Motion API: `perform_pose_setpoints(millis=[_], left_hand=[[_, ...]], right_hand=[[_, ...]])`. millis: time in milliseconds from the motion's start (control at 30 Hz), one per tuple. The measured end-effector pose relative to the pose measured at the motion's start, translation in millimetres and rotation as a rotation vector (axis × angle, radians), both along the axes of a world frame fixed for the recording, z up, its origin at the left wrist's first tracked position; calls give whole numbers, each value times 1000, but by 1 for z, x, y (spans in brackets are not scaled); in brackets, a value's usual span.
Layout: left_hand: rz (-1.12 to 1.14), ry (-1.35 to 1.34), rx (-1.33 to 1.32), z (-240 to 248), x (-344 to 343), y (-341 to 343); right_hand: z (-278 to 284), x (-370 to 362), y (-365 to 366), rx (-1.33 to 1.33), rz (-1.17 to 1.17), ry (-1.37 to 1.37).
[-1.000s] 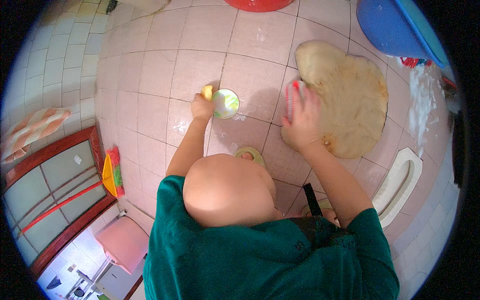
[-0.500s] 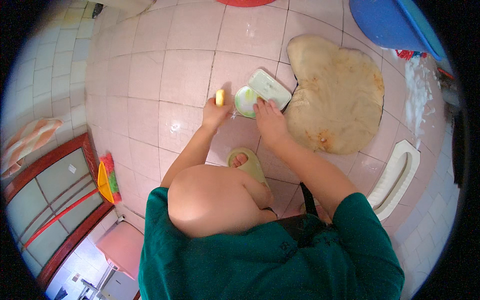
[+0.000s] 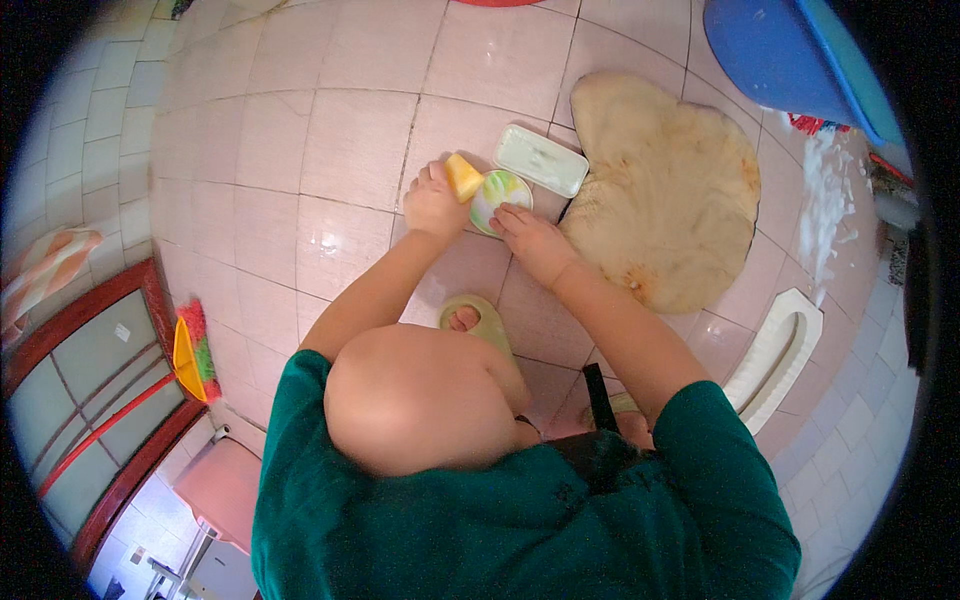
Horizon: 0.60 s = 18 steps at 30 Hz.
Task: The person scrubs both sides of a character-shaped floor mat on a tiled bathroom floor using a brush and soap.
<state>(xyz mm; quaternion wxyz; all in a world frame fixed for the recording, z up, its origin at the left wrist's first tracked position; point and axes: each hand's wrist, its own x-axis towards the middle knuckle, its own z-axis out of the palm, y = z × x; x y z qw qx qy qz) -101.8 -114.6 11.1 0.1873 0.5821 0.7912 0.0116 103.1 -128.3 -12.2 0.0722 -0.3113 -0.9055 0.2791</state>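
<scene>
My left hand is closed around a yellow block, which could be a sponge or a bar of soap. The block is close to the left rim of a small round dish with a green and white pattern. From the near right, my right hand grips that dish, its fingers over the rim; the thumb is hidden. Just beyond the dish lies a white rectangular tray, touched by neither hand.
A tan, irregularly shaped mat lies right of the tray on pink floor tiles. Farther right are a blue tub, white foam and a white floor-level fixture. My slippered foot is near the hands.
My left hand has brought the yellow block rightward to the dish. The dish and the white tray, which overlapped before, now lie slightly apart. My right hand has stayed at the dish.
</scene>
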Motion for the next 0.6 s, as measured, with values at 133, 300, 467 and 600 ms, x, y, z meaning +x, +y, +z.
perform_pose_setpoints(millis=[133,300,467,600], left_hand=[[-19,14,5,-1,-2,-1],[-23,-41,36,-1,-8,-3],[-29,-38,56,-2,-9,-3],[-16,-44,23,1,-8,-1]], right_hand=[[-10,5,-5,-25,13,57],[4,4,0,47,64,52],[13,2,4,-2,22,12],[12,-3,11,45,62,-13]])
